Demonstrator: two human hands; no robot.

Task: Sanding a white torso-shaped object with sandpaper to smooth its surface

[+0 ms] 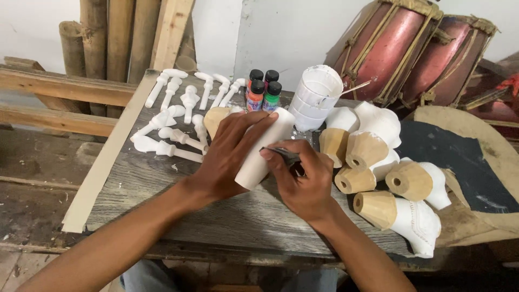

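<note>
Tabletop white-painted wooden cylinder (265, 148), tilted

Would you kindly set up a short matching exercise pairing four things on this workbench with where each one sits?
Things:
1. white cylinder
2. paint bottles
3. white pegs
4. wooden drums

Places:
A. far right, against the wall
B. spread over the bench's far left
C. gripped in the left hand
D. standing behind the hands, mid-bench

Pairs: 1-C, 2-D, 3-B, 4-A. The right hand holds a dark thin tool at the cylinder.
</note>
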